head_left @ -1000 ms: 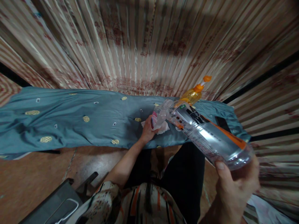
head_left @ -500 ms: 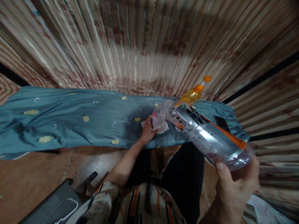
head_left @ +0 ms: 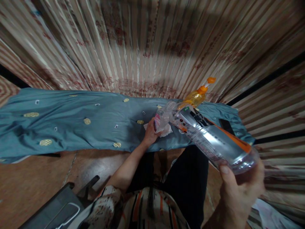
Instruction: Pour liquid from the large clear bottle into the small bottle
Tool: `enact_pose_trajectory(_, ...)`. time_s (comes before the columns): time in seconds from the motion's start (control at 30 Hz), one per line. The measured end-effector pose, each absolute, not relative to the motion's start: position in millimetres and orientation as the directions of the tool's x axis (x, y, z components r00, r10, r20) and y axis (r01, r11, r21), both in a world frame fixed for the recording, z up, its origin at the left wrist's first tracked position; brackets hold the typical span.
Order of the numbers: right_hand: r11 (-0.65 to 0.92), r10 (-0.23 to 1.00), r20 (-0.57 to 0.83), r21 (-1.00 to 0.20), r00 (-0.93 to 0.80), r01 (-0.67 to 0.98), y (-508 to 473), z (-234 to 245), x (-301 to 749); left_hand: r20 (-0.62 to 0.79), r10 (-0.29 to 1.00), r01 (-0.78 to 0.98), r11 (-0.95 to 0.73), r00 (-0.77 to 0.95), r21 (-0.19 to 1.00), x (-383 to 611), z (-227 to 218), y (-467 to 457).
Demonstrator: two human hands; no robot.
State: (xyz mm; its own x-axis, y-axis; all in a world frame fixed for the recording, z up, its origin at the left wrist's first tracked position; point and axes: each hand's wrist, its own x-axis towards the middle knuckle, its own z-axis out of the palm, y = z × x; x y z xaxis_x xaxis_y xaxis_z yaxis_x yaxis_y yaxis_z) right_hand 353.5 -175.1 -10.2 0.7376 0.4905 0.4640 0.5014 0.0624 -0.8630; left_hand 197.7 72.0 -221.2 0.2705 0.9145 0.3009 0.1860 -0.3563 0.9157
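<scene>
My right hand (head_left: 241, 187) is closed round the base of a large clear plastic bottle (head_left: 214, 140) with a silver, black and orange label. The bottle is tilted, its neck end lower and farther from me. My left hand (head_left: 151, 133) is closed round a smaller clear plastic container (head_left: 164, 116) with a pink patch on its side. The large bottle's neck end meets or overlaps this container; the exact contact I cannot tell. Under the container lies a white tissue-like piece (head_left: 166, 131). Just behind the large bottle stands a yellow bottle (head_left: 195, 98) with an orange pump top.
A teal cloth (head_left: 64, 108) with yellow pineapple prints covers the long narrow table. A dark phone-like object (head_left: 227, 126) lies at its right. Behind hangs a striped curtain (head_left: 133, 47). A dark chair-like item (head_left: 57, 206) is at lower left.
</scene>
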Motion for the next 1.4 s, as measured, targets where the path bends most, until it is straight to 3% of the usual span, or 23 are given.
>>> enact_pose_trajectory(1.4, 0.087, 0.479, 0.467, -0.868, 0.743, 0.489, -175.1, -11.0, 354.1, 0.269, 0.926, 0.198, -0.325, 0.263, 0.925, 199.3, -218.6, 70.3)
